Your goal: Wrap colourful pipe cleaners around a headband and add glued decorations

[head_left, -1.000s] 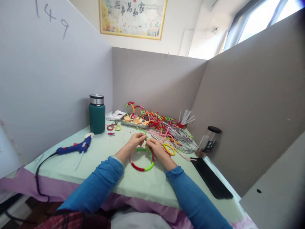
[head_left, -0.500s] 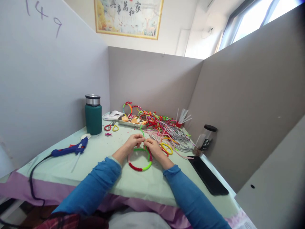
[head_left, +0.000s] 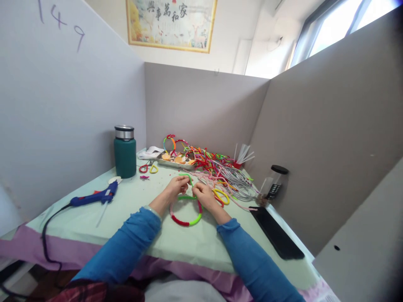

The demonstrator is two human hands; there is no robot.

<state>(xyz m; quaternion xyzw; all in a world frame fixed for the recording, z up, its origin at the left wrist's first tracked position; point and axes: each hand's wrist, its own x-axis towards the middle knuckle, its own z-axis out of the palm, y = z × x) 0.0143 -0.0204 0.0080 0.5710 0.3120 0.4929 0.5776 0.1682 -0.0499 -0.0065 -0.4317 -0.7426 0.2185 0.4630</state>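
Observation:
A green pipe cleaner [head_left: 191, 181] runs between my two hands near the table's middle. My left hand [head_left: 176, 187] is closed, its fingertips pinching the pipe cleaner, whose free end bends over to the left above them. My right hand [head_left: 204, 195] is closed on the same pipe cleaner a little lower, its fingertips close to the left ones. Just below the hands lies a ring wrapped in coloured pipe cleaner [head_left: 181, 222], with red, pink, green and magenta stretches. The hands partly cover its upper edge, so I cannot tell whether the green strand is joined to it.
A blue glue gun [head_left: 94, 197] and a green bottle [head_left: 125, 157] stand at left. Behind are a metal tray [head_left: 176, 164] of discs and a heap of pipe cleaners [head_left: 217, 161]. Yellow-handled scissors [head_left: 223, 195], a black phone [head_left: 277, 235] and a jar [head_left: 273, 184] are at right.
The green pipe cleaner's free end stood upright and now bends over to the left. My fingertips have moved slightly apart, with a length of green showing between them.

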